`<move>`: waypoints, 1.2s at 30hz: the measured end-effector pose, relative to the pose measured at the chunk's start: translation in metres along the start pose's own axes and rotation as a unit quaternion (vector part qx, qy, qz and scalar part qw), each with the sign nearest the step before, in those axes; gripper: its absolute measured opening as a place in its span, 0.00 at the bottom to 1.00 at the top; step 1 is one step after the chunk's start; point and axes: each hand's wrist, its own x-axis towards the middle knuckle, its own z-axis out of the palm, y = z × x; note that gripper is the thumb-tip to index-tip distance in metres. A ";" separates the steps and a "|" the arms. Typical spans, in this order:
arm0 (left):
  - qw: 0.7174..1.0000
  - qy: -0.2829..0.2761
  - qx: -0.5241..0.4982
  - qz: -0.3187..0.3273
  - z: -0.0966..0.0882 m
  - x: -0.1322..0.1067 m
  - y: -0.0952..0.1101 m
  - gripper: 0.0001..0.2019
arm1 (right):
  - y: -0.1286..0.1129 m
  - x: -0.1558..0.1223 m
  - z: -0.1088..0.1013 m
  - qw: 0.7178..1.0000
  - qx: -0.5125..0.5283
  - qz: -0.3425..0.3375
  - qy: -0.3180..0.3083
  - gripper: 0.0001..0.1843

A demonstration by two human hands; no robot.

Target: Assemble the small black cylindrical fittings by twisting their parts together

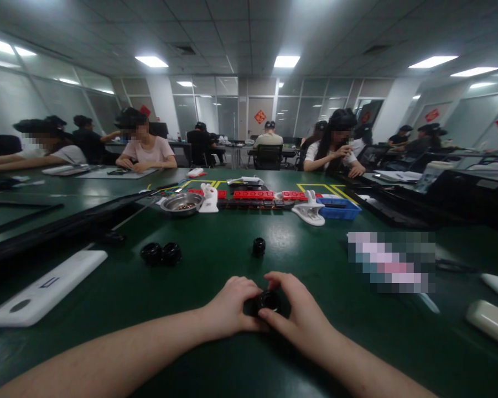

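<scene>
- The left hand (234,304) has its thumb and fingers closed around the left side of a glossy black, round, hollow-topped piece (269,302).
- The right hand (301,309) curls thumb and fingers about that piece's right side.
- Both hands hold it toward the near edge of the green-topped bench (207,237), around mid-width.
- Beyond them, nearer the far edge, stands a small black round knob-like piece (259,246).
- Toward the left edge sit two black round pieces side by side (171,253), and farther left a long white flat plastic object (50,287).
</scene>
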 end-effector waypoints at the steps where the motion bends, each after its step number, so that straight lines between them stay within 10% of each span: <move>1: 1.000 0.001 -0.001 -0.002 0.000 0.000 0.000 0.20 | 0.000 0.000 0.000 1.000 0.012 -0.016 -0.014 0.23; 6: 1.000 0.001 0.007 -0.004 0.002 0.000 -0.003 0.22 | -0.001 -0.003 -0.004 0.996 0.024 -0.074 -0.035 0.35; 11: 1.000 0.002 0.014 -0.001 0.002 0.001 -0.003 0.21 | 0.003 -0.001 -0.001 0.998 -0.012 -0.010 0.060 0.27; 31: 1.000 0.001 0.003 0.006 0.001 0.001 -0.002 0.21 | -0.003 -0.003 -0.004 0.997 0.043 -0.048 -0.042 0.35; 36: 1.000 0.003 0.016 0.008 0.003 0.002 -0.003 0.19 | -0.003 -0.001 -0.003 0.999 -0.012 0.007 0.032 0.29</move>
